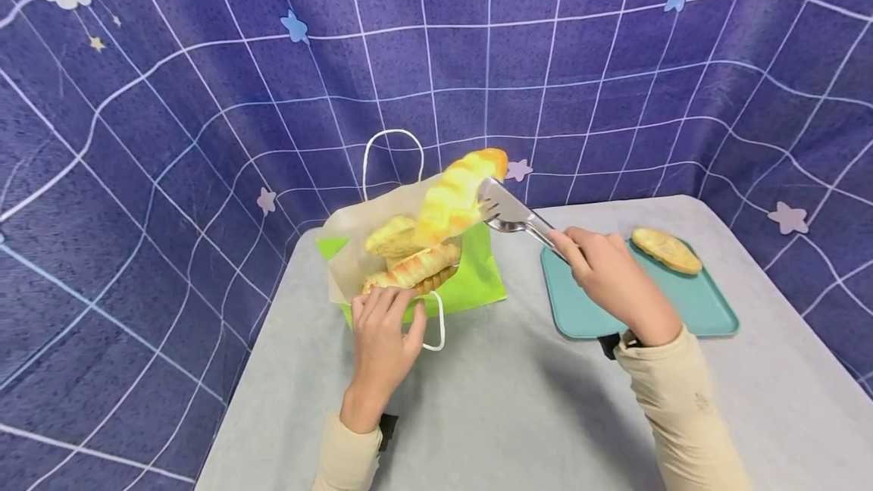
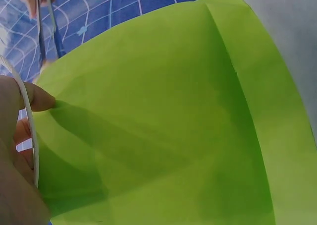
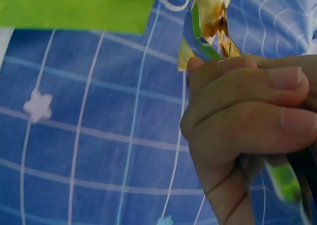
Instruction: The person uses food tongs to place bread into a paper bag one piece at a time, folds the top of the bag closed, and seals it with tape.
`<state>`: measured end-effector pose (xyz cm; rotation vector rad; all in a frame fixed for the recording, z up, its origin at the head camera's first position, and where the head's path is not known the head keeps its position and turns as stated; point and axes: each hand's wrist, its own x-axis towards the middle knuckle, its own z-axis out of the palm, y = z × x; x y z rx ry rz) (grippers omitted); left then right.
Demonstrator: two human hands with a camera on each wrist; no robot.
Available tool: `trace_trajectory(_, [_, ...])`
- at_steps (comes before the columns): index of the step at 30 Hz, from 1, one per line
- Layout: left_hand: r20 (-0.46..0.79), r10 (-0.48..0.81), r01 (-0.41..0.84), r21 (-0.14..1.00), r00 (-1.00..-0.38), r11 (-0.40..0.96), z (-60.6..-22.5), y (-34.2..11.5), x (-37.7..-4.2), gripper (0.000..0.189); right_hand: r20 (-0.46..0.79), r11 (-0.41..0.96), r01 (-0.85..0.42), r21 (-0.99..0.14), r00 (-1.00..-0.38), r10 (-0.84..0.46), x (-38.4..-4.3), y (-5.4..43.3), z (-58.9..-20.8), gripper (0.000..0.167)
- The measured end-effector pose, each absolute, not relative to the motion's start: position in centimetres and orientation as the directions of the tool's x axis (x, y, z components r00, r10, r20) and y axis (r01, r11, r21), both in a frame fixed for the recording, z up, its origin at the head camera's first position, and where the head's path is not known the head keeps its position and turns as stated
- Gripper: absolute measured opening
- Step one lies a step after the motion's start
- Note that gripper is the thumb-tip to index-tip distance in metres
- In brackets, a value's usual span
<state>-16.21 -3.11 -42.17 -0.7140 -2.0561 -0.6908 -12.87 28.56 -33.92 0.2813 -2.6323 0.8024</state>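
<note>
My right hand (image 1: 610,275) grips metal serving tongs (image 1: 528,222), one end slotted like a fork and the other flat. Between the tips is a long ridged bread roll (image 1: 458,192), tilted above the mouth of a green paper bag (image 1: 477,267). Inside the bag lie several breads, among them a ridged roll (image 1: 416,267) and a flatter, pale piece (image 1: 392,237). My left hand (image 1: 385,336) pinches the bag's near rim, with thumb and fingers on either side of the paper in the left wrist view. A white cord handle (image 2: 30,121) crosses that hand.
To the right on the grey table (image 1: 491,400) sits a teal tray (image 1: 716,317), bearing one oval bread slice (image 1: 667,250). A blue patterned cloth (image 1: 477,59) hangs behind and beside the table. The bag's far cord handle (image 1: 394,132) stands up.
</note>
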Motion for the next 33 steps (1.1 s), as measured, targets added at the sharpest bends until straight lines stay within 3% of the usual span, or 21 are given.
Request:
trace_trajectory(9, [0.835,0.240,0.698,0.217,-0.495,0.683,-42.8,-2.7,-15.7,0.013,0.351,0.837,-0.333,-0.434,-0.918,-0.184,-14.6,24.5,-32.6,0.051])
trace_trajectory(13, [0.831,0.244,0.706,0.228,-0.500,0.670,-42.9,-2.6,-15.6,0.011,0.360,0.846,-0.322,-0.426,-0.918,-0.169,-14.4,24.2,-32.8,0.051])
trace_trajectory(22, [0.836,0.246,0.711,0.219,-0.490,0.668,-42.4,-2.8,-16.0,0.015,0.355,0.833,-0.283,-0.476,-0.928,-0.112,-13.1,25.9,-33.1,0.051])
trace_trajectory(33, [0.836,0.251,0.713,0.217,-0.488,0.666,-42.1,-3.3,-16.3,0.012,0.466,0.866,-0.201,-0.457,-0.884,0.041,-11.2,31.4,-34.8,0.042])
